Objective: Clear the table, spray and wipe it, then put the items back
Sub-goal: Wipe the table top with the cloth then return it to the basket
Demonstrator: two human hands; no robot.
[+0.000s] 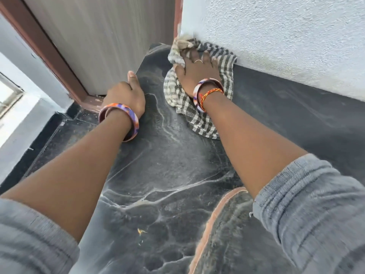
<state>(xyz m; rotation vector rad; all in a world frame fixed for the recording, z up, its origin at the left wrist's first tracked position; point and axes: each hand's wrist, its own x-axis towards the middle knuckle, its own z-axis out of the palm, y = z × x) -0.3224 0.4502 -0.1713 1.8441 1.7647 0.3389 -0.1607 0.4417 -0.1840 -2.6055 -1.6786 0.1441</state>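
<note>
1. Wiping stage, by the look of it. Dark stone table [173, 155] bare of items wherever visible, so clearing judged done, though only part of the surface shows.
2. Pale dried streaks and rings across the slab's middle and near end, well short of the white wall [276, 36]; either dust or drying spray, hard to tell which. No spray bottle in sight, so spraying can't be confirmed.
3. Checked cloth [199, 115] spread flat on the slab, far end bunched into the corner where the wall meets the door frame [59, 62], touching the wall's base.
4. Right hand [197, 74] pressed down on top of the cloth, just off the wall, fingers reaching forward and slightly spread, fingertips partly sunk in the folds; pushing rather than clutching, as far as visible.
5. Left hand [126, 95] braced on the slab's left edge, further from the wall than the right, thumb straight along the edge, other fingers tucked out of view over the side, so exact curl not clear; nothing held.
6. Slab strip along the wall to the right looking duller and more even; near part with the streaks judged not yet wiped.
7. Left to do, most likely: rest of the wiping toward the near end, then fetching items back. None of those items in view.
</note>
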